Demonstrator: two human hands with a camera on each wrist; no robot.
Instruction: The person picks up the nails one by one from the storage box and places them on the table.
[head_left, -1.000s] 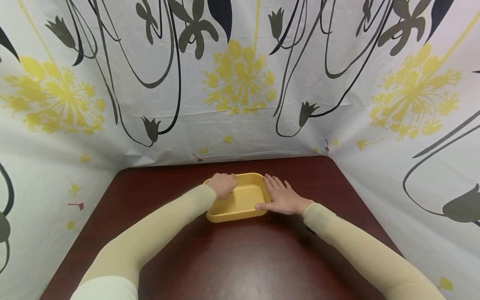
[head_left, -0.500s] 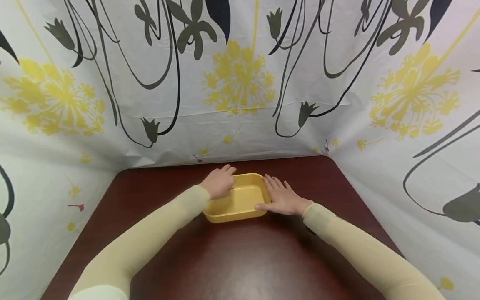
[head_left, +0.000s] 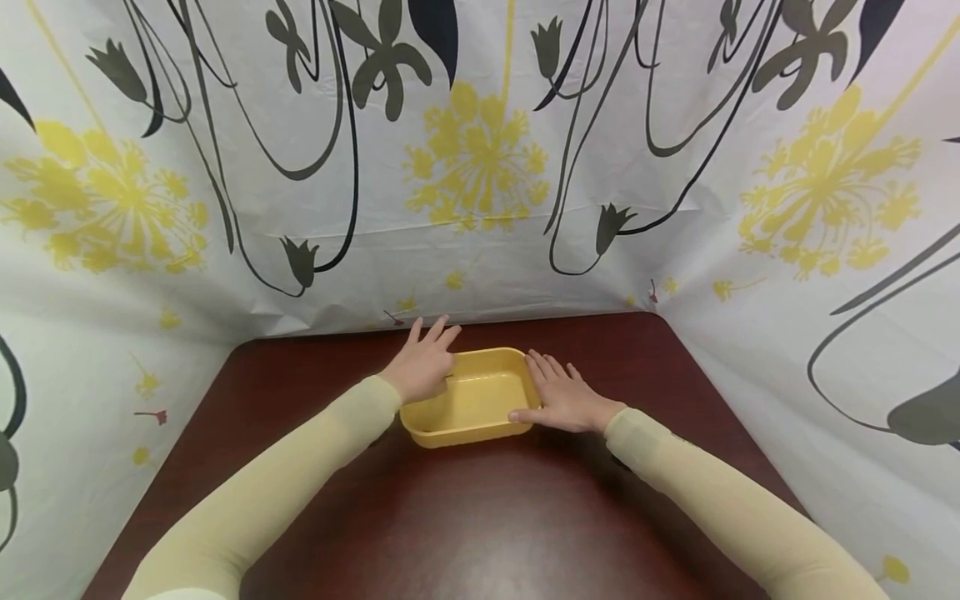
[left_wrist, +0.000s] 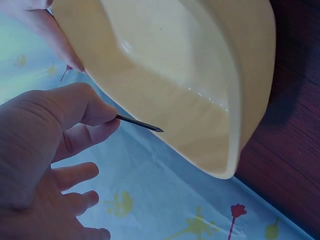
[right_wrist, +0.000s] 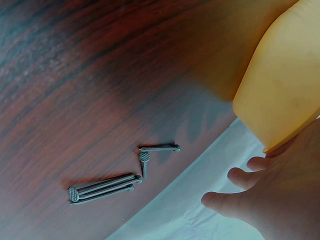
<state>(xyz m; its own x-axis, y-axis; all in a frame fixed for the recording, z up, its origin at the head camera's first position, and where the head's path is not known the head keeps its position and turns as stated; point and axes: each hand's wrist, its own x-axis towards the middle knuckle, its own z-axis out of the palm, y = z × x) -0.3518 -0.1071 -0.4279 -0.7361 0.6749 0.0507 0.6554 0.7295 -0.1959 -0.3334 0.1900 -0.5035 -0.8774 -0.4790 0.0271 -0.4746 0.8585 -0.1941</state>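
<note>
My left hand [head_left: 420,368] is over the back left corner of the shallow yellow plastic tray [head_left: 471,433]. In the left wrist view, its thumb and index finger pinch a thin dark nail [left_wrist: 140,123] whose pointed tip overlaps the tray's edge; the other fingers are spread apart. My right hand [head_left: 564,402] lies along the tray's right side, fingers extended and thumb over the front rim. The tray's inside floor shows no objects. Several loose nails [right_wrist: 105,188] lie on the table beyond the right hand, hidden in the head view.
The tray stands on a dark red-brown wood-grain table [head_left: 480,517] with rounded back corners. A white curtain [head_left: 480,283] with yellow, grey and black plant prints hangs behind and along both sides, close to the table's edges.
My left hand has moved left and back from over the tray to its back left corner, and its outer fingers have spread. The right hand stays against the tray.
</note>
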